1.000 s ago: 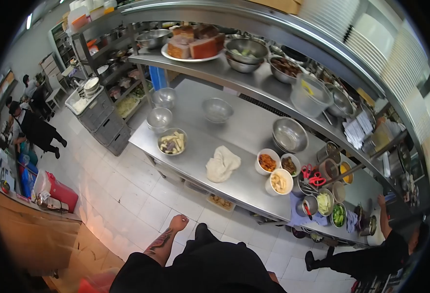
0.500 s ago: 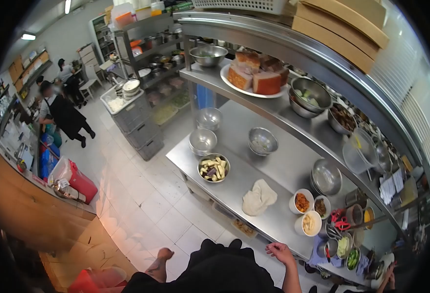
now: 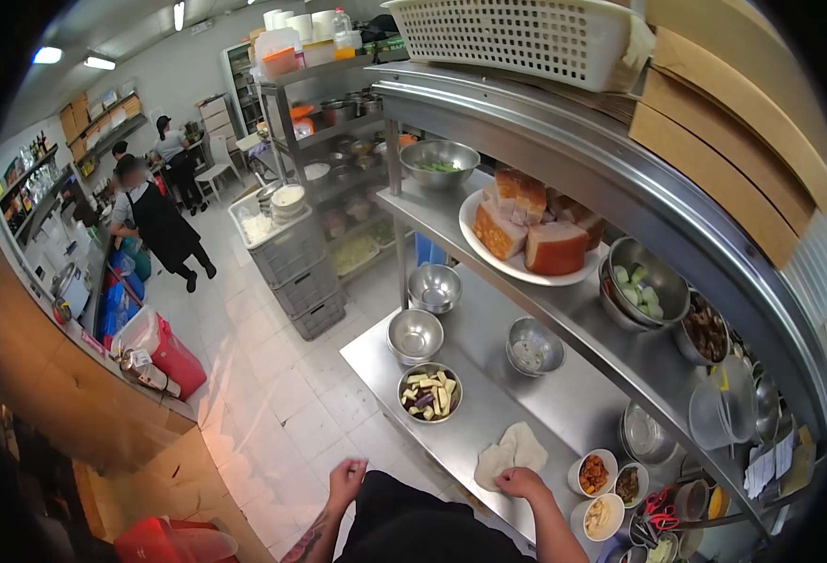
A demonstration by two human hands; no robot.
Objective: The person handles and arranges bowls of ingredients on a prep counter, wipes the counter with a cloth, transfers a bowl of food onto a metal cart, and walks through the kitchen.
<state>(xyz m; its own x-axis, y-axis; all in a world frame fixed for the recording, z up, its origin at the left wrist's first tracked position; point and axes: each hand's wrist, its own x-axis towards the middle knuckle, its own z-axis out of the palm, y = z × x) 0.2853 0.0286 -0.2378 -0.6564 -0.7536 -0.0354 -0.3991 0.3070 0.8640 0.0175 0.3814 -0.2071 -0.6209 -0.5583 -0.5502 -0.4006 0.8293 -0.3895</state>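
My right hand (image 3: 522, 482) is at the near edge of a crumpled beige cloth (image 3: 509, 454) on the steel table (image 3: 474, 375), its fingers closed on the cloth's edge. Left of the table, my left hand (image 3: 348, 480) hangs over the floor, fingers bent; what it holds, if anything, is too small to tell. A steel bowl of cut eggplant (image 3: 429, 392) stands beyond the cloth, with empty steel bowls (image 3: 415, 335) behind it. Just right of the cloth are white tubs of orange food (image 3: 593, 474) and pale food (image 3: 598, 517).
A shelf above the table holds a plate of meat blocks (image 3: 556, 250) and bowls. Grey crates (image 3: 303, 281) stand beyond the table's far end. A red bin (image 3: 177, 355) is at the left. A person in a black apron (image 3: 162, 220) stands further back; others are behind.
The view has swung left and moved along the table. My right hand has come into view and reached the cloth. The nearby person at the right has left the view.
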